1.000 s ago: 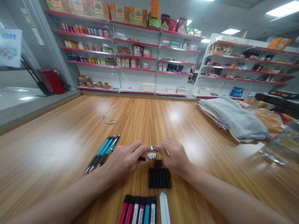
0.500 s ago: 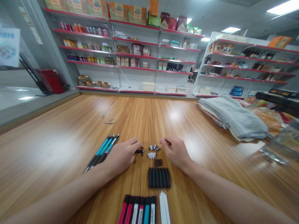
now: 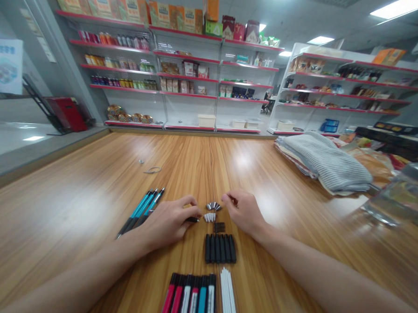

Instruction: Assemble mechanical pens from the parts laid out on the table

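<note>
My left hand (image 3: 170,220) is closed around a slim black pen part (image 3: 193,219), its end pointing right; the palm hides the rest. Just right of it lie small silver cone tips (image 3: 214,206) in a fan and short white pieces (image 3: 210,217). My right hand (image 3: 243,210) is curled in a pinch beside the cone tips, and what its fingers hold, if anything, is hidden. Small dark pieces (image 3: 219,227) and a row of black grip tubes (image 3: 220,248) sit below. Nearer me are pink, white and teal pen barrels (image 3: 189,298) and thin white refills (image 3: 228,295).
Several teal and black pens (image 3: 141,211) lie left of my left hand. A wire loop (image 3: 152,170) rests farther back on the wooden table (image 3: 85,243). Folded striped cloth (image 3: 323,158) and a clear jar (image 3: 399,194) stand at right. Stocked shelves (image 3: 184,97) line the back.
The black pen part in my left hand has turned, with its end now lower and pointing right. My right hand has barely moved. The whole view has shifted slightly.
</note>
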A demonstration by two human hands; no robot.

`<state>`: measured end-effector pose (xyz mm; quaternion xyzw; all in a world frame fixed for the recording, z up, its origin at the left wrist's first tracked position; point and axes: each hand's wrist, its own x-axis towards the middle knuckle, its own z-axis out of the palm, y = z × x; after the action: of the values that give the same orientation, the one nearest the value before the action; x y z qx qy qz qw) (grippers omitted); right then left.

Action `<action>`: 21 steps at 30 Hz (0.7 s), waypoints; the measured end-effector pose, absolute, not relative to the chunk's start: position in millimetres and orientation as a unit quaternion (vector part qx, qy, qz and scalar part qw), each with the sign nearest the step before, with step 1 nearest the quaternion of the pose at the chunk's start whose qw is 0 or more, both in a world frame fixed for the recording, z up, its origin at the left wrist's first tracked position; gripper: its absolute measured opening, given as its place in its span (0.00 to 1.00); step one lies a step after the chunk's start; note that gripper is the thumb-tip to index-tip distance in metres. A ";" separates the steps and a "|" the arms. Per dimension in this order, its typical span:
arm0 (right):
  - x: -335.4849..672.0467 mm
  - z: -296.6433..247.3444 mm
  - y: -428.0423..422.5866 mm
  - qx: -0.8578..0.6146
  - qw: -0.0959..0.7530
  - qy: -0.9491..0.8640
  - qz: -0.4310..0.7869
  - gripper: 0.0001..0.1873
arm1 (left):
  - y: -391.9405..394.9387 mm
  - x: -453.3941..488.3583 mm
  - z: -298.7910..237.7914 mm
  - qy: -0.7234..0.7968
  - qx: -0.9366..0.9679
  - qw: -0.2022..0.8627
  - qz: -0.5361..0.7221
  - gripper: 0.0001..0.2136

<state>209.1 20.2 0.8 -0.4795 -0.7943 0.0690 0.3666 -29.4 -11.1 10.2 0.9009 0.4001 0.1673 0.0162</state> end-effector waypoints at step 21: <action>208.8 0.0 20.5 -0.485 0.360 -0.793 0.080 0.17 | -10.2 -24.9 11.7 0.467 0.868 0.009 0.165 0.10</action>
<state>208.8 20.5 0.0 -0.4848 -0.7932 0.0796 0.3600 -24.9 -10.2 11.7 0.8684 0.4673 0.1654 0.0095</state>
